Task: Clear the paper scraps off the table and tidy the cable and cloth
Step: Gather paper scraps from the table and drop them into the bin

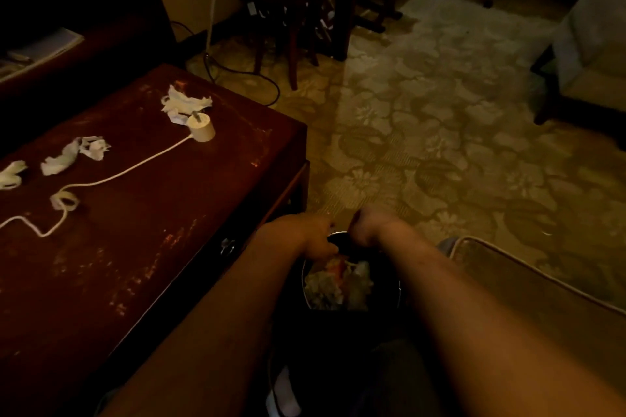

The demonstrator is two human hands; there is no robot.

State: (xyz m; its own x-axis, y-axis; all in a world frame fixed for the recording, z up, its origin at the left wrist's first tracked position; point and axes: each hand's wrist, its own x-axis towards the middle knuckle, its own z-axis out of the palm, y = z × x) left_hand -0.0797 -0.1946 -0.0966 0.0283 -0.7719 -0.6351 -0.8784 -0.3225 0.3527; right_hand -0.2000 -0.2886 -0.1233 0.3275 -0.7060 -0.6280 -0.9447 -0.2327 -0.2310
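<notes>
A pale carpet with a floral pattern (440, 145) covers the floor on the right. A long dark reddish wooden table with a worn top (176, 223) fills the left. Below its near right corner, a round dark waste bin (389, 274) stands on the floor, with crumpled white and reddish paper (338, 281) lying inside.

Both bare forearms reach forward over the bin. The left hand (305, 237) sits at the bin's far rim with its fingers curled; the dim light does not show whether it grasps the rim or anything else. The right hand (369, 223) is bent down at the wrist just beside it, with its fingers hidden, so its grip cannot be told either.

On the tabletop a thin white cable (118, 174) snakes from the left edge to a pale cylindrical plug (201, 129) standing near the far right corner. A crumpled white paper scrap (184, 101) lies touching the plug on its far side. A second white scrap (72, 156) lies beyond the cable at mid-table, and a third (12, 173) at the left edge. A small pale looped strip (64, 200) rests against the cable; whether it is paper or cloth is unclear.
</notes>
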